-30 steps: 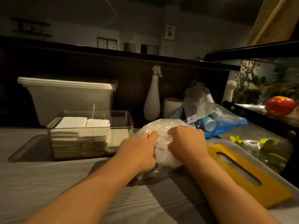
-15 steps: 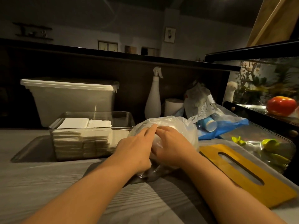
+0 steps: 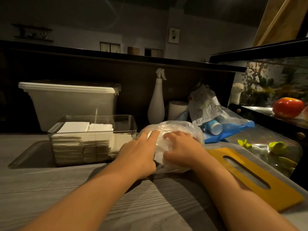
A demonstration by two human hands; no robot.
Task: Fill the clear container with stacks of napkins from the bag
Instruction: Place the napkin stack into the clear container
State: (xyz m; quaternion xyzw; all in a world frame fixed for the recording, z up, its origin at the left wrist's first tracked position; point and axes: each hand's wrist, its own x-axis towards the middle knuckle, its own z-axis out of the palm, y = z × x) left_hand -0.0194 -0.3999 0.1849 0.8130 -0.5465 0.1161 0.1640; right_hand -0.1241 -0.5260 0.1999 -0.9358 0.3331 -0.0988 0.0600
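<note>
1. Grey, wood-grained worktop [image 3: 50,197]: carries everything for the task, container to the left and bag at centre, just beside each other
2. Next in size, the clear container [image 3: 124,140]: stands upright on a dark tray [image 3: 30,155], open top up, long axis running left to right across the view; holds stacks close to the rim in its left and middle parts, and only a low pale layer at the right end, seen through the wall; judged about two thirds full
3. Then the bag [image 3: 183,128]: thin clear plastic, slumped on its side just right of the container, white napkins showing through; long axis roughly left to right; mouth seemingly turned toward the near side, between the hands, though not certain in the crumpled film; plainly not yet emptied
4. The left hand [image 3: 138,154]: laid on the bag's left flank, fingers straight, index reaching over the top; pressing rather than clasping; thumb hidden
5. The right hand [image 3: 183,147]: set on the bag's near right side, fingers bent and clutching the plastic; over the film or inside the mouth, impossible to tell
6. Smallest, the napkin stacks [image 3: 75,127]: two tall ones in the container, flat, faces up, edges square with its walls, touching side by side; left to do, by judgement: draw more from the bag and build up the right end
</note>
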